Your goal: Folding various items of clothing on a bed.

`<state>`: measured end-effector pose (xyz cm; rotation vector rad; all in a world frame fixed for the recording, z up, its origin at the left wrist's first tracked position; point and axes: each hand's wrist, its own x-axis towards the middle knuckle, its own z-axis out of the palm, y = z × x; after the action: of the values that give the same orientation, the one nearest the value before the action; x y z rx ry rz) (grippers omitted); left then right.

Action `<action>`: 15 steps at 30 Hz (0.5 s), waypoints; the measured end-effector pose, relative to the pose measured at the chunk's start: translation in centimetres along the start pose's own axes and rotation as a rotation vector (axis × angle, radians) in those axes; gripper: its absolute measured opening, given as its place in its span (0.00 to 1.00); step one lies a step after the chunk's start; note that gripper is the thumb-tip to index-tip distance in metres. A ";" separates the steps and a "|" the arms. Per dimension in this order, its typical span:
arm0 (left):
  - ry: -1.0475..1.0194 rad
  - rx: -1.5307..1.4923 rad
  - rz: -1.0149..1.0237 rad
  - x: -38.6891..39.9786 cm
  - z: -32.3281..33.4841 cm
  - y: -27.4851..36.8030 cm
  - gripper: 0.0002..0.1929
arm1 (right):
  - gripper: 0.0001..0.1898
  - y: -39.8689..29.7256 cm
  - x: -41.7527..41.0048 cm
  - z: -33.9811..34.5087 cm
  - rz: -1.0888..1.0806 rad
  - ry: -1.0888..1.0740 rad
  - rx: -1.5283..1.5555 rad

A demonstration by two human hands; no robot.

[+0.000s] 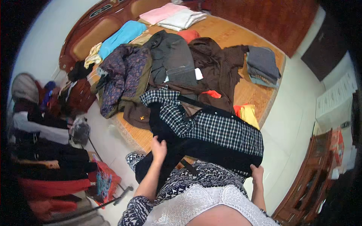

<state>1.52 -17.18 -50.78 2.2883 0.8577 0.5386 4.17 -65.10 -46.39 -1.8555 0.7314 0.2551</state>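
A button-front shirt (223,131), black with black-and-white checked panels and collar, is spread sideways over the bed's near edge and my lap. My right hand (256,172) grips the lower corner of its hem. My left hand (159,151) is at the black fabric by the shoulder, thumb and fingertips pinched at the cloth. One black sleeve (145,168) hangs down beside my left forearm. Beyond the shirt lie a dark grey garment (172,53), a dark brown garment (209,56) and a purple patterned garment (127,70), loosely heaped.
The bed (249,93) has a woven mat. Folded grey clothes (263,63) are stacked at its right, near a yellow cloth (249,115). Pink (162,12), white (182,19) and blue (123,36) fabrics lie farther back. A clothes rack (118,195) with hanging garments stands left, a wooden cabinet (308,172) right.
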 end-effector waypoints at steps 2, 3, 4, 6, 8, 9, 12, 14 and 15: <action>-0.092 0.197 -0.223 1.0 -0.7 -5.5 0.29 | 0.14 -0.7 -0.1 0.0 0.087 -0.058 0.153; -0.029 0.125 -0.265 0.9 -0.9 -7.3 0.31 | 0.15 -1.5 -0.3 0.3 0.136 -0.095 0.241; -0.089 0.224 -0.274 1.2 -1.2 -7.8 0.31 | 0.17 -1.2 0.2 0.2 0.112 -0.106 0.240; -0.149 0.299 -0.286 2.1 -1.3 -7.3 0.32 | 0.20 -0.5 1.8 0.1 0.056 -0.120 0.254; -0.459 0.213 -0.361 4.0 -2.3 -4.5 0.33 | 0.19 -1.7 2.9 0.0 0.065 -0.080 0.287; -0.433 0.200 -0.375 3.8 -2.3 -6.1 0.33 | 0.19 -3.2 3.2 0.6 0.085 -0.081 0.326; -0.380 -0.096 -0.442 3.1 -0.4 -10.9 0.34 | 0.15 -10.7 4.2 2.4 -0.120 -0.285 0.453; -0.685 -0.242 -0.723 3.2 0.2 -11.4 0.29 | 0.10 -14.8 7.9 3.3 -0.225 -0.328 0.550; -0.683 -0.239 -0.722 3.2 0.0 -11.1 0.29 | 0.11 -17.6 8.9 3.7 -0.262 -0.379 0.555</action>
<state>-1.10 -8.44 -57.81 1.5992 1.0832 -0.4183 22.22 -60.85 -38.81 -1.3018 0.2527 0.1996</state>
